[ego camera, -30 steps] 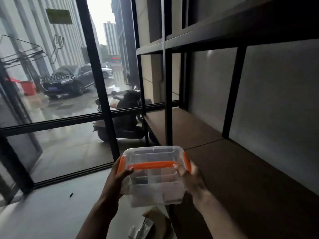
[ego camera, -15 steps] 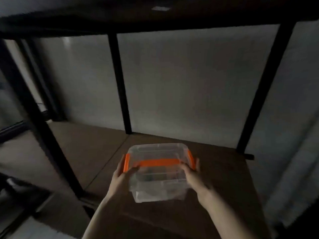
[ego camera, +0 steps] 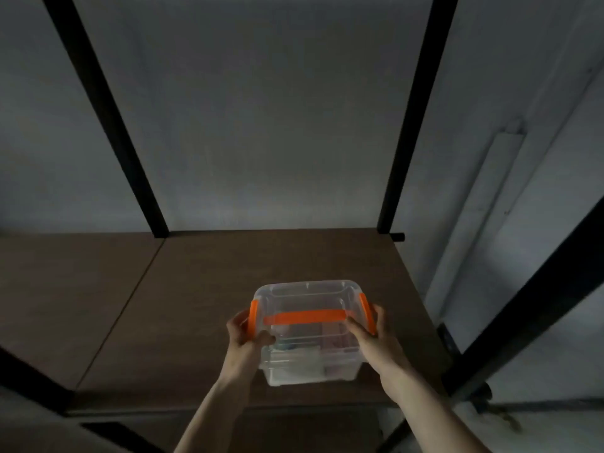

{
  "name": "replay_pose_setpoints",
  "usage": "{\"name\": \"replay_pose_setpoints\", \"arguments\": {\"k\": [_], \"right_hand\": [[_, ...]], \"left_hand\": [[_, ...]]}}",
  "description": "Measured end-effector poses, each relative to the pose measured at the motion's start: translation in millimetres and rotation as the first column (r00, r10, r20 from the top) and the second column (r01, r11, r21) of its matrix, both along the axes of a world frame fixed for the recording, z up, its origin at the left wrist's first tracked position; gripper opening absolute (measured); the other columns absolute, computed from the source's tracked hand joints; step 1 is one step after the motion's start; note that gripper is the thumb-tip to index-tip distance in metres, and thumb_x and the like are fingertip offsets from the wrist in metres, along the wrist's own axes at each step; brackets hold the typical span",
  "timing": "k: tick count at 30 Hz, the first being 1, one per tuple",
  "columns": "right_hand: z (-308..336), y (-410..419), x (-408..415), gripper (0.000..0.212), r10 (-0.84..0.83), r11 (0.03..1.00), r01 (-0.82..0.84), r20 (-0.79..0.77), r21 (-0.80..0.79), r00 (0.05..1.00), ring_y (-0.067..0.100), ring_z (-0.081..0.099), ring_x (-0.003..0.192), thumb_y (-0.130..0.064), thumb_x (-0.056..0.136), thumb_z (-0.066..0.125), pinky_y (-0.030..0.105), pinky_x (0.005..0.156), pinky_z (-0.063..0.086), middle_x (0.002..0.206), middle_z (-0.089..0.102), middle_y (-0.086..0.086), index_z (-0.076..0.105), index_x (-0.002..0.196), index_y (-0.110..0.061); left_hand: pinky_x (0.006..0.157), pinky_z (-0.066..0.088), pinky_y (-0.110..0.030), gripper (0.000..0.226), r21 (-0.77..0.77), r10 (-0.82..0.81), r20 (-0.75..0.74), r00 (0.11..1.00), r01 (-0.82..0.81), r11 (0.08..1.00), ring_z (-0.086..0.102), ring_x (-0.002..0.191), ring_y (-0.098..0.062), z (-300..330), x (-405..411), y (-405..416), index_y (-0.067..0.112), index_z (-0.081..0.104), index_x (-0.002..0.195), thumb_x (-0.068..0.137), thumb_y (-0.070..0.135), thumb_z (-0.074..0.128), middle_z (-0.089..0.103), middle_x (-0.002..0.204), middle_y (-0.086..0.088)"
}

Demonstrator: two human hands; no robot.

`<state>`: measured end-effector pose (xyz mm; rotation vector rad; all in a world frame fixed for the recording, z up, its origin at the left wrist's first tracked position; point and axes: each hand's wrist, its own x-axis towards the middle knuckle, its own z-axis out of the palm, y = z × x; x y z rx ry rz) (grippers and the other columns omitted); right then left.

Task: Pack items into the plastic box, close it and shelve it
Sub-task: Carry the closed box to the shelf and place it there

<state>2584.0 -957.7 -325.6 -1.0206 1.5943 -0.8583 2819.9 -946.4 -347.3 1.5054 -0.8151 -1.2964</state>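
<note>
A clear plastic box [ego camera: 307, 341] with its lid on, an orange handle and orange side clasps sits low over the brown shelf board [ego camera: 228, 289], near the board's front edge. Whether its base touches the board I cannot tell. My left hand [ego camera: 245, 338] grips the box's left side by the clasp. On the right side my right hand [ego camera: 372, 338] holds it, thumb on the lid. Several small items show dimly through the box's walls.
Black metal uprights [ego camera: 130, 165] [ego camera: 405, 142] stand at the back of the shelf against a grey wall. A second board [ego camera: 65, 295] adjoins on the left. A black diagonal post [ego camera: 529, 305] rises at the right. The scene is dim.
My view swung from the window and street to the shelf bay. The box, held in both hands, moved over the right shelf board and lower toward it.
</note>
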Motion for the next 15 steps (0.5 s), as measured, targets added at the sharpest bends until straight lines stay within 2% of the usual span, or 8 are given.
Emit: {"name": "replay_pose_setpoints", "arguments": {"k": [3, 6, 10, 15], "right_hand": [[-17, 2, -8, 0.068, -0.006, 0.997, 0.005, 0.017, 0.082, 1.0, 0.018, 0.058, 0.107, -0.044, 0.094, 0.068, 0.031, 0.07, 0.048, 0.132, 0.054, 0.0, 0.031, 0.15, -0.034], [-28, 3, -12, 0.074, 0.005, 0.994, -0.008, 0.035, 0.11, 0.999, 0.019, 0.057, 0.115, -0.043, 0.093, 0.069, 0.032, 0.074, 0.049, 0.136, 0.052, -0.002, 0.028, 0.153, -0.036], [-41, -1, -15, 0.076, 0.013, 0.991, -0.025, 0.089, 0.134, 0.996, 0.022, 0.055, 0.123, -0.041, 0.092, 0.071, 0.046, 0.098, 0.051, 0.144, 0.051, 0.0, 0.026, 0.154, -0.038], [-53, -5, -15, 0.075, 0.008, 0.985, -0.027, 0.111, 0.17, 0.994, 0.023, 0.057, 0.12, -0.041, 0.092, 0.07, 0.045, 0.092, 0.05, 0.138, 0.051, 0.0, 0.024, 0.151, -0.04]], "left_hand": [[0.076, 0.054, -0.035, 0.066, 0.047, -0.097, -0.005, 0.995, 0.097, 0.994, 0.061, 0.106, -0.019, -15, -1, 2, 0.02, 0.034, 0.142, 0.089, -0.014, 0.056, 0.058, 0.122, -0.005], [0.077, 0.054, -0.035, 0.072, 0.075, -0.133, -0.001, 0.991, 0.133, 0.988, 0.06, 0.109, -0.02, -26, -4, 5, 0.019, 0.031, 0.146, 0.088, -0.015, 0.058, 0.055, 0.129, -0.008], [0.075, 0.052, -0.031, 0.074, 0.087, -0.136, 0.02, 0.991, 0.134, 0.987, 0.058, 0.107, -0.015, -36, -6, 7, 0.02, 0.028, 0.147, 0.089, -0.015, 0.058, 0.052, 0.135, -0.011], [0.069, 0.049, -0.024, 0.073, 0.092, -0.168, 0.041, 0.985, 0.164, 0.982, 0.056, 0.1, -0.009, -39, -9, 0, 0.018, 0.028, 0.148, 0.09, -0.016, 0.058, 0.053, 0.127, -0.005]]}}
